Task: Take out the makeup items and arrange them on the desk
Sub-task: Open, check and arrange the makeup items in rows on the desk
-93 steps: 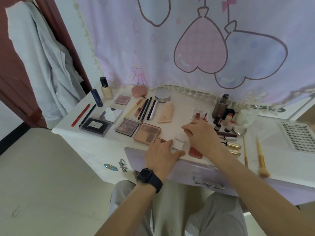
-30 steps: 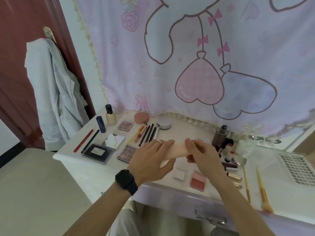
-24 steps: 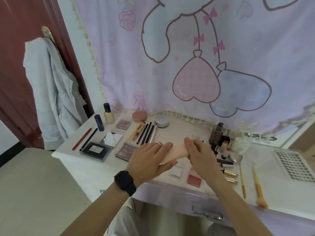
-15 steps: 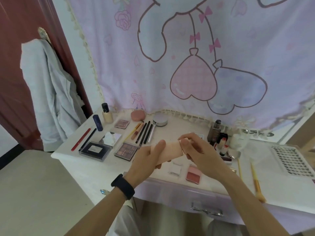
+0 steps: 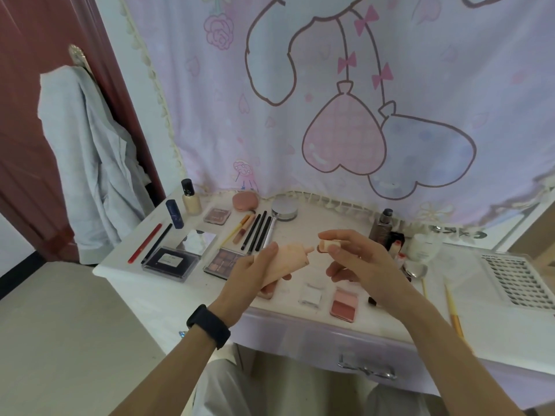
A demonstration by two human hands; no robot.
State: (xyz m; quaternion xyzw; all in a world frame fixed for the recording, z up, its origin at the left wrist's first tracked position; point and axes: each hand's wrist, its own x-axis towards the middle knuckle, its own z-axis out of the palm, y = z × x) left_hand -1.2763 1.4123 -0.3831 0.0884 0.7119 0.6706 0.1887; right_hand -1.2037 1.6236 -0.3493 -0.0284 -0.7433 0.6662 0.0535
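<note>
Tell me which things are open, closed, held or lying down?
Peach tube: uncapped, held in left hand.
Cap: off the tube, pinched in right hand.
Foundation bottle: upright, capped.
Blue tube: upright, capped.
Black pencils: lying flat, side by side.
Blush compact: lying flat, colours showing.
Round jar: lid on.
</note>
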